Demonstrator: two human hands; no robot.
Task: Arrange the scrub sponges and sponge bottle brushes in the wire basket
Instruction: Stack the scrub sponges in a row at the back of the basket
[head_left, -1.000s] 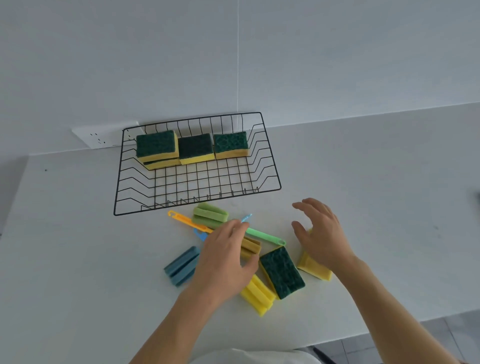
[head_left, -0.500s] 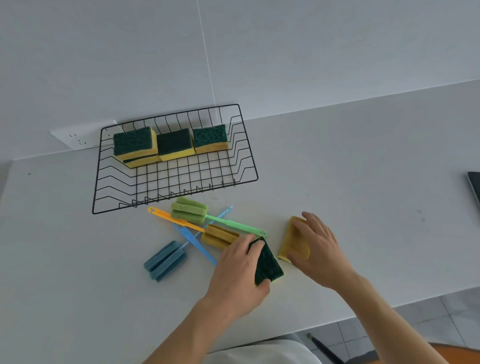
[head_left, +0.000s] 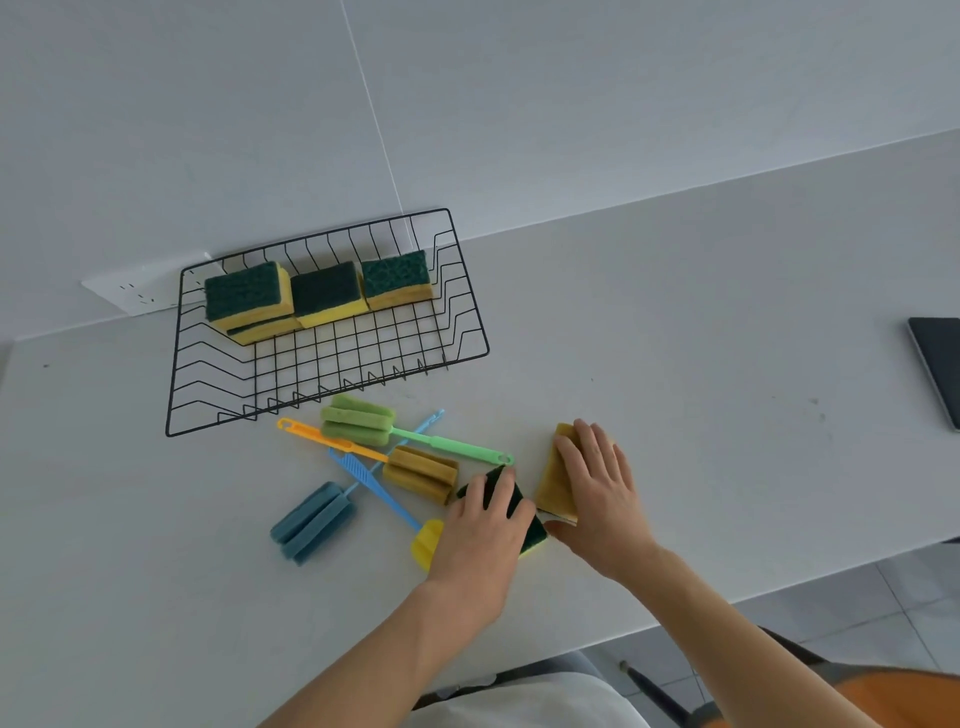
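Observation:
A black wire basket (head_left: 470, 306) stands at the back of the white counter with several green-and-yellow scrub sponges (head_left: 324, 293) in a row along its far side. In front of it lie sponge bottle brushes: a green one (head_left: 358, 420), an orange-handled one (head_left: 422, 472), a blue one (head_left: 311, 522) and a yellow sponge head (head_left: 427, 543) partly under my wrist. My left hand (head_left: 480, 535) grips a green-topped scrub sponge (head_left: 522, 506). My right hand (head_left: 597, 491) presses on a second sponge (head_left: 553, 483) lying yellow side up, just to the right.
A wall socket plate (head_left: 137, 288) sits behind the basket's left corner. A dark flat device (head_left: 940, 364) lies at the counter's right edge. The counter's front edge runs close below my forearms, with tiled floor beyond.
My left hand moved off the yellow brush head and closed on the green-topped sponge. My right hand turned the other sponge yellow side up and now holds it beside the first.

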